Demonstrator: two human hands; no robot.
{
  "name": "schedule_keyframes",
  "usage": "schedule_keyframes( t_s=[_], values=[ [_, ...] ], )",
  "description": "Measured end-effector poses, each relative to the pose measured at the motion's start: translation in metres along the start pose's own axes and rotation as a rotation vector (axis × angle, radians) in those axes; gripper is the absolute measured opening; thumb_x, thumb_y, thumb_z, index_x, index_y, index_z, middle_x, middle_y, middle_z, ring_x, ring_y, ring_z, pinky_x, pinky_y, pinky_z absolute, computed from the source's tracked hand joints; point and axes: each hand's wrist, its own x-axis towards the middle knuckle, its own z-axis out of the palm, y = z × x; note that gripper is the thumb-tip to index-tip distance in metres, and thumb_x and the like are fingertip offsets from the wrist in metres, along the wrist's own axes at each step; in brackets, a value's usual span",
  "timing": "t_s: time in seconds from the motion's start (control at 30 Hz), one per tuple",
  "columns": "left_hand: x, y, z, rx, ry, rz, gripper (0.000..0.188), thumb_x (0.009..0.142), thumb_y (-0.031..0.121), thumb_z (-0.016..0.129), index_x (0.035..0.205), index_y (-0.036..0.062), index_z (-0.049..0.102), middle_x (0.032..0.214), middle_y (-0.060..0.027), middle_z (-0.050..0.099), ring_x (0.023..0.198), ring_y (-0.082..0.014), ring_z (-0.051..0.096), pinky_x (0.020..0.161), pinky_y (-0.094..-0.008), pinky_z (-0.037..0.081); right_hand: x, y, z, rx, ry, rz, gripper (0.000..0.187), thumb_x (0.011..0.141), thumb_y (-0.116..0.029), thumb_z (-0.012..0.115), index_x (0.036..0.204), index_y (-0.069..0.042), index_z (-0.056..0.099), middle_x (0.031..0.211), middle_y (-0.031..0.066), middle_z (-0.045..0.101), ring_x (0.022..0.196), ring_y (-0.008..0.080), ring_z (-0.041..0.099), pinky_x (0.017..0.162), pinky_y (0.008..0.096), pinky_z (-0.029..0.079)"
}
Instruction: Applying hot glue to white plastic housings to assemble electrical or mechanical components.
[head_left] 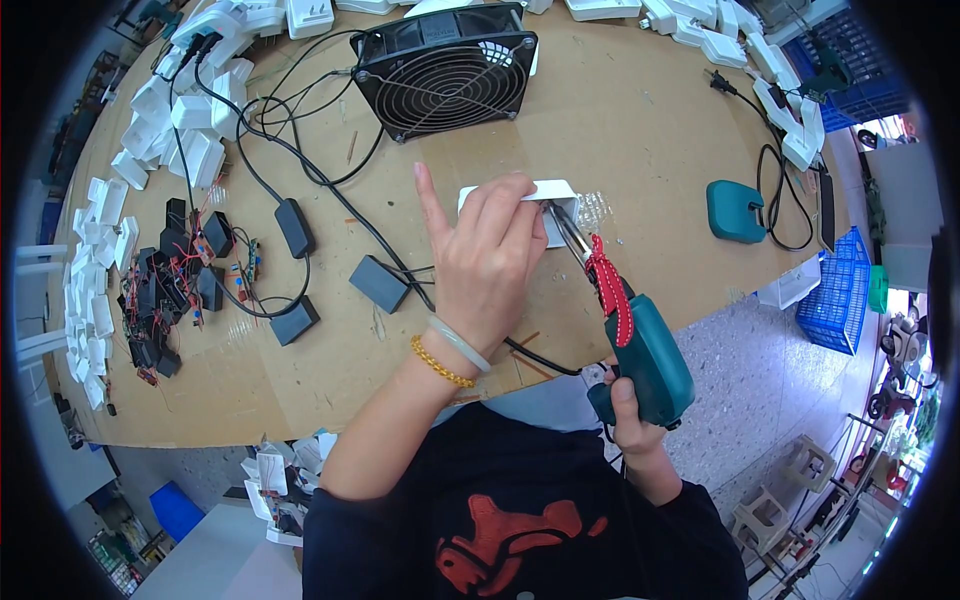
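My left hand (485, 262) is closed over a white plastic housing (552, 190) on the cardboard-covered table (440, 375), its index finger stretched out to the side. In my right hand (632, 415) is a green pistol-shaped tool that looks like a soldering gun (655, 365). A red strip with white stitching (607, 290) runs along the tool's front. Its metal prongs reach into the open right end of the housing, where the very tip is hidden. To the left of my left wrist lies a small black box (379, 284).
A black fan with a wire grille (447, 85) stands beyond my hands. Black cables (320, 178) cross the table's left side, beside wired black parts (165, 285). White plastic cases (150, 125) line the far and left edges. A teal case (735, 211) sits at right, above a blue basket (835, 290).
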Motion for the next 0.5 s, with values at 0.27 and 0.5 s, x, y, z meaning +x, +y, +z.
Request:
schedule_keyframes(
  t_s=[0.27,0.5],
  values=[
    [0.0002,-0.0004,-0.0003,-0.002,-0.008,0.003,0.012,0.075,0.003,0.074,0.083,0.0055,0.065,0.102,0.0004,0.063,0.089,-0.0175,0.063,0.117,-0.0619,0.018,-0.0003,0.0032,-0.001,-0.058,-0.009,-0.058,0.027,0.082,-0.024,0.07,0.086,0.002,0.067,0.07,0.0117,0.061,0.056,0.0262,0.059,0.051,0.0333,0.045],
    [-0.0001,-0.0005,-0.0012,0.006,-0.011,0.0,0.013,0.075,0.003,0.074,0.083,0.0061,0.065,0.102,0.0011,0.063,0.089,-0.0174,0.063,0.117,-0.0639,0.018,0.0046,-0.002,0.0011,-0.042,-0.003,-0.081,0.028,0.083,-0.025,0.07,0.086,0.002,0.068,0.07,0.0116,0.062,0.056,0.0263,0.06,0.052,0.0332,0.046]
  ],
)
